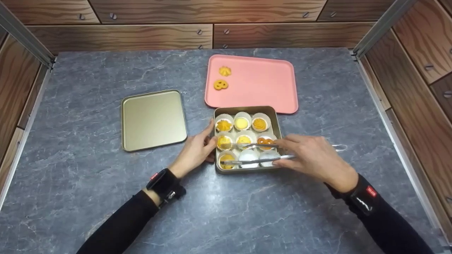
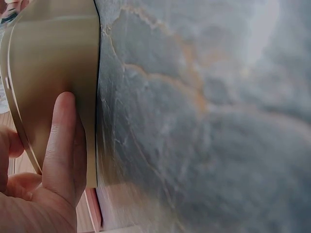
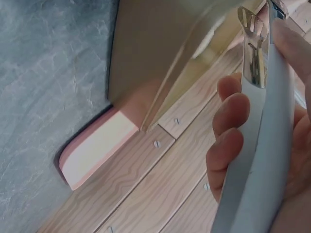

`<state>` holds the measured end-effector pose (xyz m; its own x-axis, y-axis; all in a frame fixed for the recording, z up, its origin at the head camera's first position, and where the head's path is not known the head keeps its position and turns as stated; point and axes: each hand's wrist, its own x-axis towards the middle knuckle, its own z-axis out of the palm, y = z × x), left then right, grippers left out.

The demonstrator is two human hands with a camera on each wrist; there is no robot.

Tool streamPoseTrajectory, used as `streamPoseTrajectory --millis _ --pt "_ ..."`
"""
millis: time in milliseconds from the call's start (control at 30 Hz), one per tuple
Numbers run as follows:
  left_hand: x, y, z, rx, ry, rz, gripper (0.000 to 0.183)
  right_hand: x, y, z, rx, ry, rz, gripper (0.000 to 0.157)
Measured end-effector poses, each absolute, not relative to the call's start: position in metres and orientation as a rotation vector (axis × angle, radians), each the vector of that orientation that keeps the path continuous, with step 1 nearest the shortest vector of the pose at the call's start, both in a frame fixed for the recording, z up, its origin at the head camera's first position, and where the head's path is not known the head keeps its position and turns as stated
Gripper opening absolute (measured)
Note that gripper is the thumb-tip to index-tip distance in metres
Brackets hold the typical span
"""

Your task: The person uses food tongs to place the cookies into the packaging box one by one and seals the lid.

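A square metal tin [image 1: 278,123] holds cookies in several white paper cups. My left hand [image 1: 193,151] rests against its left side, one straight finger [image 2: 60,141] pressed on the outer wall. My right hand [image 1: 312,155] holds metal tongs [image 1: 263,159] with grey handles, reaching leftward over the tin. The tong arms are spread, one tip over the front-left cookie [image 1: 226,157], the other over the middle-left cookie [image 1: 224,141]. Two front-row cups, the middle one [image 1: 248,155] and the right one, show only white paper. In the right wrist view, fingers curl round the tongs' handles [image 3: 265,160].
Behind the tin lies a pink tray [image 1: 261,81], bearing a star-shaped cookie [image 1: 225,71] and a pretzel-shaped cookie [image 1: 220,84] at its left. A gold square lid [image 1: 153,120] lies to the left on the grey marbled table [image 1: 106,197]. Wood-patterned panels [image 1: 152,37] border the table.
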<state>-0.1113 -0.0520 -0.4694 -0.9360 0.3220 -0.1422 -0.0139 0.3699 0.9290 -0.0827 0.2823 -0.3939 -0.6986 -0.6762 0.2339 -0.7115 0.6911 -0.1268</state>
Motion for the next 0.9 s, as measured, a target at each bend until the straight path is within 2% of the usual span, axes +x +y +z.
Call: streamPoseTrajectory --millis 533,900 --pt "-0.113 -0.053 -0.469 0.262 2.333 1.603 0.067 -0.142 0.274 -0.381 0.841 -2.606 0.389 0.054" --pt "-0.111 -0.051 -0.472 0.284 2.357 1.586 0.068 -0.184 0.256 -0.396 0.699 -2.687 0.332 0.055"
